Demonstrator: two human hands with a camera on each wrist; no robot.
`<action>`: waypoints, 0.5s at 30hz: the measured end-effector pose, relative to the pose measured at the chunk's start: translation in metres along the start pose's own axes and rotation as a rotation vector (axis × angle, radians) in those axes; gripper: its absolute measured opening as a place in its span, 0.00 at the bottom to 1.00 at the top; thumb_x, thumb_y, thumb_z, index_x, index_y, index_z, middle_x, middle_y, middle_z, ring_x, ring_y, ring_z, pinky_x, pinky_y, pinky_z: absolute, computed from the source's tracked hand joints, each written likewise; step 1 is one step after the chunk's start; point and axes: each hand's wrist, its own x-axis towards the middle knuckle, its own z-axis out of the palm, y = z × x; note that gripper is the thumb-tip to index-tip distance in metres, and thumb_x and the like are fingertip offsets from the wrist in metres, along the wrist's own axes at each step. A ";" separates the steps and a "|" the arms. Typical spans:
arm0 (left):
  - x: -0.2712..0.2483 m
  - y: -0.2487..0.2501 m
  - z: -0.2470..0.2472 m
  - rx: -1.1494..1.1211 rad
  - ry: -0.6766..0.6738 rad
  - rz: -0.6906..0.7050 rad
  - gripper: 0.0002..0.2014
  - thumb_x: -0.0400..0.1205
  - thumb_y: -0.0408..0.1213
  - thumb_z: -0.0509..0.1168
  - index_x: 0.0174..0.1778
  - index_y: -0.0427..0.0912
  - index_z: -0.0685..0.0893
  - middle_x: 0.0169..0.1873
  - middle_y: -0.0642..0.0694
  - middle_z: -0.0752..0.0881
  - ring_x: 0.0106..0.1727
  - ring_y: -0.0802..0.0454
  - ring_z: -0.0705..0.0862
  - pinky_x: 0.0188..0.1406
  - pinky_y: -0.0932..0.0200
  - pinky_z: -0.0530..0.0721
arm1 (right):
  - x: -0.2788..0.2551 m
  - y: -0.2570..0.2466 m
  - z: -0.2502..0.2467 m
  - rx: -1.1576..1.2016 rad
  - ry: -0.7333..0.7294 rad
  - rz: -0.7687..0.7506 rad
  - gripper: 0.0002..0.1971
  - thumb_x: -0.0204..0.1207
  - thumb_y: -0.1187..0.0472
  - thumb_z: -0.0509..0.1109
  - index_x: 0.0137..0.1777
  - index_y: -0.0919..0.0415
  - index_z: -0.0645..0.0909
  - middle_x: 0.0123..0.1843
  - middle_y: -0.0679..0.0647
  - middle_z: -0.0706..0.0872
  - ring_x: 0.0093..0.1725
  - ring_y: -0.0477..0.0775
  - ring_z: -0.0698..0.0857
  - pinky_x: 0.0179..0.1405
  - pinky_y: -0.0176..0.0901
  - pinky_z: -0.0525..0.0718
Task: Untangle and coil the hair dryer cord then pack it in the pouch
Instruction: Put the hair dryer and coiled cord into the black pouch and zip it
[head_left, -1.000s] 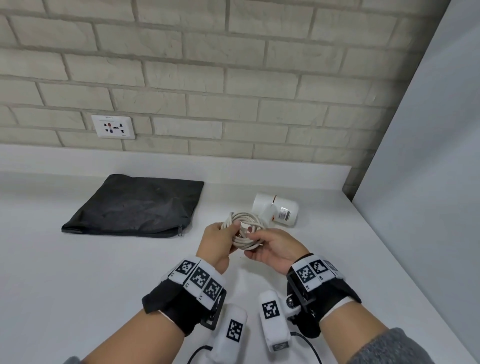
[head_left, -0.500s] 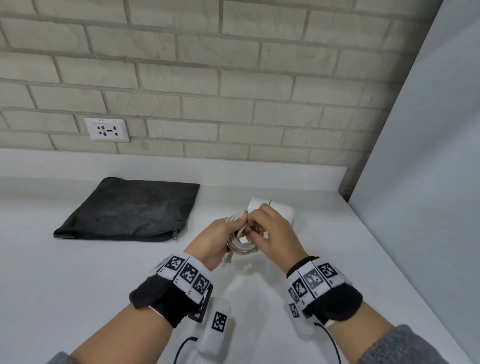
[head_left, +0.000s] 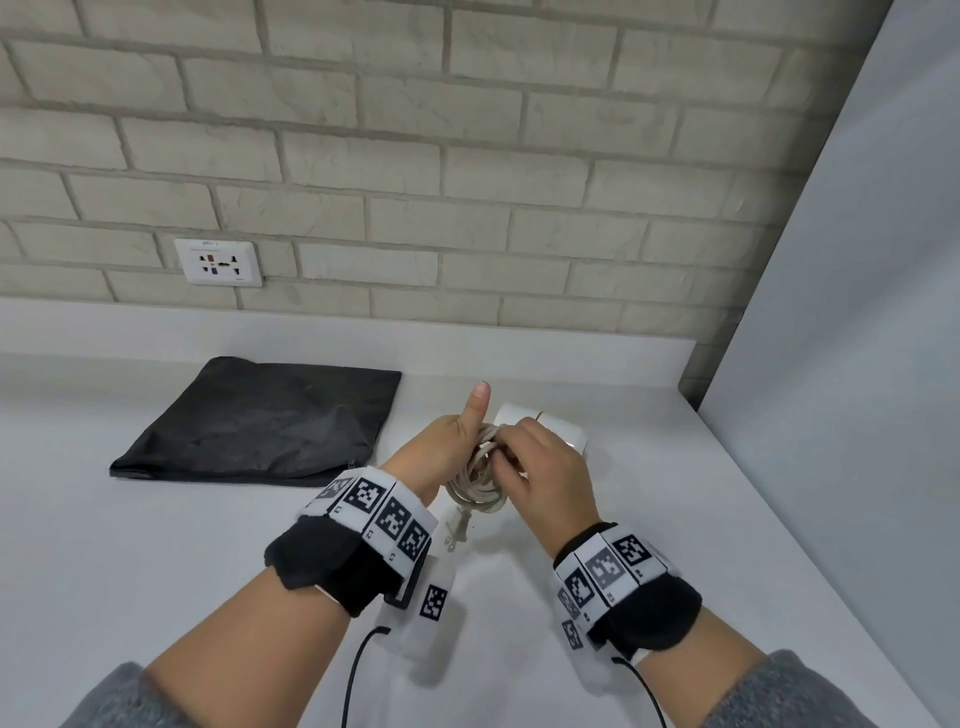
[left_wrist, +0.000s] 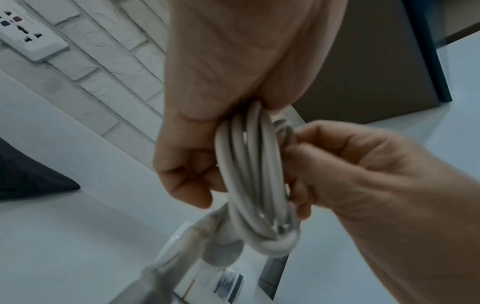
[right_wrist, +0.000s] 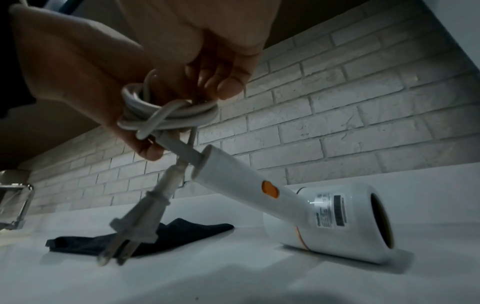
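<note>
The white cord (head_left: 475, 486) is bundled in a coil (left_wrist: 255, 179) just above the counter. My left hand (head_left: 453, 448) grips the coil's left side, thumb pointing up. My right hand (head_left: 511, 451) pinches the coil from the right, where a strand crosses round the bundle (right_wrist: 166, 112). The plug (right_wrist: 135, 224) dangles under the coil, prongs down (head_left: 457, 530). The white hair dryer (right_wrist: 330, 218) rests on its barrel, its handle tilted up toward the coil; in the head view my right hand covers most of it (head_left: 563, 428). The black pouch (head_left: 260, 423) lies flat to the left.
A white counter (head_left: 156, 571) runs to a brick wall with a socket (head_left: 218, 262). A grey panel (head_left: 857, 364) closes off the right side. Black cables from the wrist cameras trail near the front edge (head_left: 358, 670).
My right hand has gone from under the coil to over its top, taking the loose end round the bundle. The left thumb is now raised and the plug hangs below.
</note>
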 end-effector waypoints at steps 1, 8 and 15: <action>-0.001 0.000 0.001 -0.003 0.005 0.031 0.33 0.82 0.61 0.39 0.22 0.40 0.68 0.22 0.46 0.72 0.27 0.54 0.70 0.31 0.64 0.71 | 0.002 -0.002 -0.001 0.010 -0.015 -0.006 0.08 0.71 0.62 0.59 0.37 0.64 0.79 0.31 0.54 0.79 0.35 0.48 0.70 0.33 0.39 0.70; 0.001 0.000 0.003 -0.111 0.099 0.152 0.31 0.83 0.58 0.43 0.31 0.37 0.76 0.22 0.43 0.76 0.21 0.54 0.75 0.28 0.62 0.72 | 0.017 -0.014 -0.018 0.273 -0.158 0.131 0.08 0.79 0.61 0.60 0.44 0.65 0.77 0.29 0.41 0.77 0.28 0.40 0.76 0.31 0.32 0.72; -0.012 -0.015 0.009 -0.097 -0.094 0.266 0.19 0.73 0.36 0.71 0.58 0.44 0.75 0.37 0.51 0.82 0.34 0.57 0.81 0.29 0.63 0.80 | 0.040 -0.001 -0.033 0.482 -0.293 0.505 0.07 0.78 0.59 0.65 0.39 0.60 0.78 0.21 0.45 0.81 0.20 0.45 0.79 0.27 0.38 0.76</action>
